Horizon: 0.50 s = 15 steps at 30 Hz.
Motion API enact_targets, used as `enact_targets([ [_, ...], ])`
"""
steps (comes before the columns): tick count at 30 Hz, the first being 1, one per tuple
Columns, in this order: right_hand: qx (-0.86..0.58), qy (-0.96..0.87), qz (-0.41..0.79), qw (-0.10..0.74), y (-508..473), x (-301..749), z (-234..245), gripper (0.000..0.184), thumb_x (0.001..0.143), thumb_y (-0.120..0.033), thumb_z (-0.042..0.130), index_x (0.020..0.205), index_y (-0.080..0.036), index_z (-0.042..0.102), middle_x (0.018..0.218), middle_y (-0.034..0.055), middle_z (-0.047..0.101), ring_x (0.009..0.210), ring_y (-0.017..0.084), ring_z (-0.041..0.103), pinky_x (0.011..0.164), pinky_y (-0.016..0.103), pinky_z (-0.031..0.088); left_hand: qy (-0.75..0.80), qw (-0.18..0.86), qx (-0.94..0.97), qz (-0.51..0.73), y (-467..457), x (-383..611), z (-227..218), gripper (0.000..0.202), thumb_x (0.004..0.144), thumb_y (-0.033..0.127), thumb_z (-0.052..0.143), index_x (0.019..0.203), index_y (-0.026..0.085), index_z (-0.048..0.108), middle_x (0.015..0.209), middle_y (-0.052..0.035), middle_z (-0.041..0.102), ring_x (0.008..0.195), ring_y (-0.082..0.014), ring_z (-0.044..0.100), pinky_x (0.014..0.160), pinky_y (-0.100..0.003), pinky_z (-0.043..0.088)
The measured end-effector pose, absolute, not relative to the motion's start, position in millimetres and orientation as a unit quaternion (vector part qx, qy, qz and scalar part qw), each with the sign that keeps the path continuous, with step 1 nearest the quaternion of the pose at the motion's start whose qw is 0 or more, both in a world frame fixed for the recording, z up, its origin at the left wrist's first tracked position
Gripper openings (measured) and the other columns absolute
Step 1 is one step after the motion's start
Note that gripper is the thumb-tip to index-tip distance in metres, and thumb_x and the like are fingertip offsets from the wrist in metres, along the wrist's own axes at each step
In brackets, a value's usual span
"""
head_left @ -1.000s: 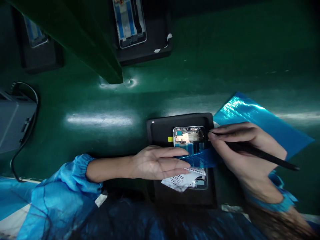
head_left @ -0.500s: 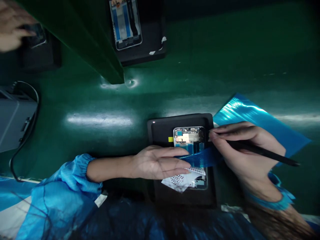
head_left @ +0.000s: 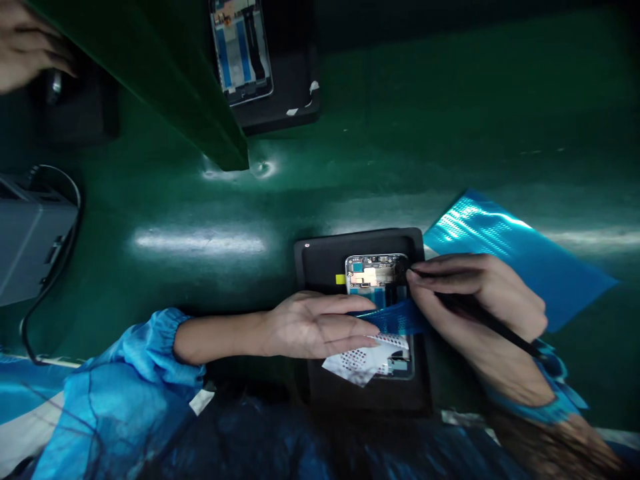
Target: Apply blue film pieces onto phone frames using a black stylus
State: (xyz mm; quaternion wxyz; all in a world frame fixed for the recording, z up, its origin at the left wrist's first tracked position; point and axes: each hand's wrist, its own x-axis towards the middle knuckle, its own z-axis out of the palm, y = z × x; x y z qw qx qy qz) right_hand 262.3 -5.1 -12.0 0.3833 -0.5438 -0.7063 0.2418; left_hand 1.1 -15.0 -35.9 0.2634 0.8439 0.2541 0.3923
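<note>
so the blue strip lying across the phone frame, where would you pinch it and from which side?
Probably the blue strip at its right end, coming from the right. The left hand lies flat over its left end, while the right end lifts off the phone frame beside the right hand, which holds a black stylus.

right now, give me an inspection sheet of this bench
surface: glossy green bench top, glare streaks.
job's things: opened phone seated in a black tray; blue strip across it; white perforated sheet at its near end.
clutter: blue film sheet to the right; second phone on another black tray at the far edge.
hands: left hand flat, fingers on the blue strip; right hand grips a thin black tool, tip at the phone's upper right.
cables: black cable looping by a grey box.
surroundings: another person's hand top left; green beam.
</note>
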Motion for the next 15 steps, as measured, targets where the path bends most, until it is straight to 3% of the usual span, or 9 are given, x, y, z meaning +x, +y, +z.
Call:
enact_targets([
  [8,-0.541,-0.676,0.239,0.439,-5.3,265.0,-26.9,0.019,0.087,-0.013,0.090,0.081,-0.025,0.075,0.089,-0.0002,0.082,0.082,0.017,0.080,0.075,0.032,0.066,0.261,0.260,0.829,0.421,-6.6,5.5,-27.3,0.019,0.107,0.033,0.074,0.102,0.018,0.084,0.108,-0.0093,0.091,0.097,-0.0135,0.088,0.092,-0.016,0.072],
  [12,-0.553,-0.675,0.252,0.418,-2.2,260.0,-19.3,0.019,0.091,-0.018,0.087,0.079,-0.026,0.074,0.087,-0.0002,0.081,0.082,0.019,0.080,0.075,0.035,0.067,0.254,0.271,0.828,0.419,-6.8,5.3,-27.6,0.019,0.106,0.032,0.076,0.103,0.016,0.085,0.109,-0.0110,0.091,0.097,-0.0158,0.089,0.091,-0.016,0.072],
  [15,-0.579,-0.656,0.243,0.420,0.7,264.6,-15.8,0.020,0.093,-0.026,0.086,0.079,-0.029,0.072,0.085,0.0007,0.080,0.081,0.024,0.079,0.073,0.040,0.066,0.247,0.297,0.821,0.421,-6.5,6.5,-28.2,0.014,0.104,0.030,0.077,0.102,0.019,0.086,0.105,-0.0054,0.091,0.093,-0.0162,0.089,0.092,-0.016,0.072],
])
